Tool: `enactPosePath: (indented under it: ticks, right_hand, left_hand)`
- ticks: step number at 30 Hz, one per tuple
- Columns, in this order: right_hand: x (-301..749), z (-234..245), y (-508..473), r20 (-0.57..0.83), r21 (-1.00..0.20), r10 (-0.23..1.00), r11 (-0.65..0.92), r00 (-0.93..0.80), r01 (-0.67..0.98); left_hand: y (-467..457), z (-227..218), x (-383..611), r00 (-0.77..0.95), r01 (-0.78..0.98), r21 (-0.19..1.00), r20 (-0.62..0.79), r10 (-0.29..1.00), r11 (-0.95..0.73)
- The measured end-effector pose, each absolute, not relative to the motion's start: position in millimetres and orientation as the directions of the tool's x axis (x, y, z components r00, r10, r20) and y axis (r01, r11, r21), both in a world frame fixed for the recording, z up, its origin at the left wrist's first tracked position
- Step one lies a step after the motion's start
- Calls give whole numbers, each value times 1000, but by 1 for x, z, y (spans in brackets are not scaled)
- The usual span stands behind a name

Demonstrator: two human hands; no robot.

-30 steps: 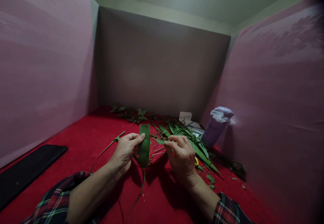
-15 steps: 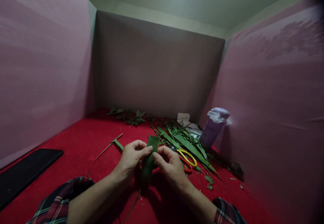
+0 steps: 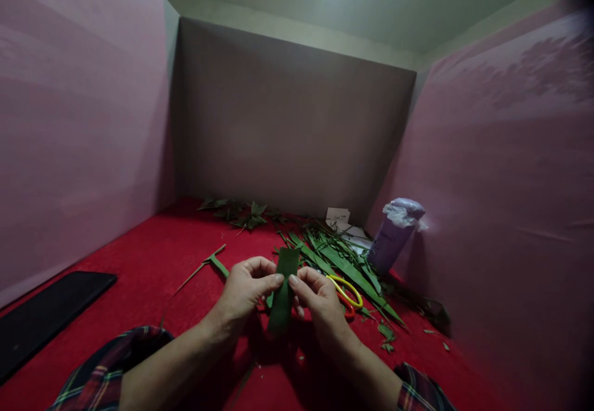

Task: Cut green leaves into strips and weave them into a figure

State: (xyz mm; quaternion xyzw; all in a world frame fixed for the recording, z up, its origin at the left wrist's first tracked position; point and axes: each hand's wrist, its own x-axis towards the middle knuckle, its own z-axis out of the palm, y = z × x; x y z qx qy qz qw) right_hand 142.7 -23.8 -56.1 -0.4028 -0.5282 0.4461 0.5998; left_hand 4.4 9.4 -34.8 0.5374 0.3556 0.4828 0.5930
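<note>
Between my two hands is a broad green leaf strip (image 3: 284, 296), held upright with a straight-cut top end. My left hand (image 3: 245, 290) is closed, pinching the strip's left edge between thumb and fingers. On the opposite edge, my right hand (image 3: 320, 302) pinches it the same way, the thumbs close together on its face. Scissors (image 3: 344, 293) with one yellow and one red handle lie just beyond my right hand, their blades mostly hidden. A folded green strip with a thin stem (image 3: 211, 259) lies beyond my left hand.
A pile of long green leaves (image 3: 343, 259) spreads beyond the scissors, with white papers (image 3: 338, 216) behind it. A purple container (image 3: 392, 237) topped with clear plastic stands at right. Leafy sprigs (image 3: 250, 215) lie at the back. A black flat slab (image 3: 55, 312) rests at left on the red cloth (image 3: 153, 256).
The leaf strip has shifted slightly right and its face now turns more toward me. Both hands keep their pinch on it. My right hand covers more of the scissors.
</note>
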Motion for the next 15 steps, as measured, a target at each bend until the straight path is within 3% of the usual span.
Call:
enactPosePath:
  ticks: [7, 9, 11, 15]
  right_hand:
    - [144, -57, -22, 372, -919, 924, 380, 84, -103]
    - [146, -56, -22, 413, -903, 904, 423, 112, -78]
    - [147, -54, -23, 479, -872, 867, 488, 140, -35]
    - [147, -52, -29, 649, -760, 741, 636, 173, 133]
  left_hand:
    - [3, -28, 5, 300, -189, 976, 166, 939, -113]
    - [1, -29, 5, 286, -168, 956, 282, 916, -242]
    - [-1, -29, 3, 231, -115, 865, 501, 834, -488]
    - [-5, -28, -3, 196, 51, 505, 841, 504, -862]
